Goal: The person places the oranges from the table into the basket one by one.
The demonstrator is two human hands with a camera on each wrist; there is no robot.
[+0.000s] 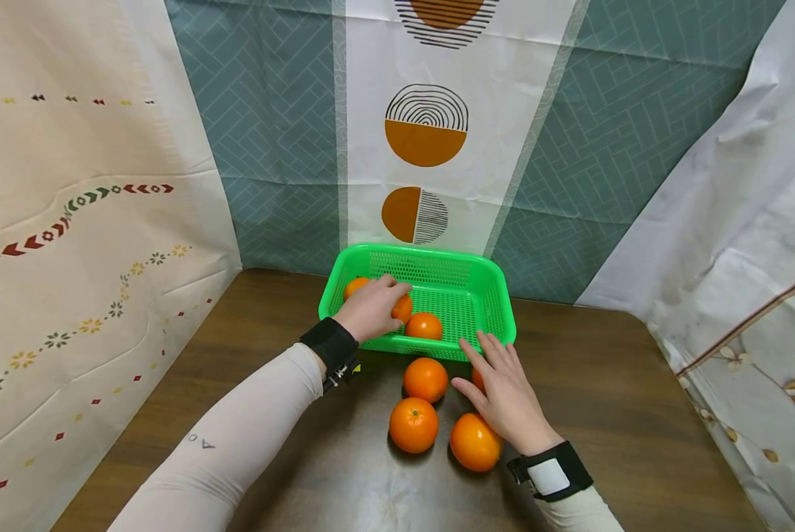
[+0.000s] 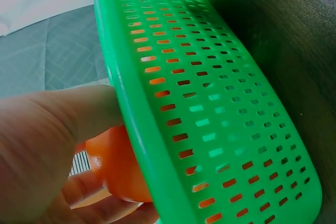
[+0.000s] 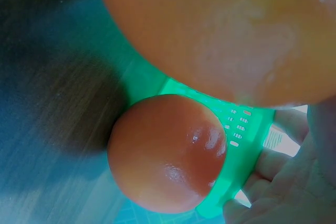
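Inside the green basket [image 1: 497, 295], my left hand [image 1: 371, 307] grips an orange [image 1: 403, 308]; the left wrist view shows the thumb and fingers curled round this orange [image 2: 119, 163] behind the rim. Another orange [image 1: 424, 326] lies beside it in the basket, and one more [image 1: 355, 287] sits at the left end, partly hidden by the hand. My right hand [image 1: 507, 391] is spread with fingers extended toward the basket's front rim. Below it, an orange [image 1: 478, 380] is mostly covered in the head view; the right wrist view shows this orange [image 3: 167, 153] next to the basket.
In front of the basket on the brown wooden table [image 1: 331, 465] lie more oranges: one near the rim [image 1: 425, 379], one closer to me [image 1: 414, 425] and one by the right wrist [image 1: 476, 442]. A patterned curtain [image 1: 284, 148] hangs right behind the basket.
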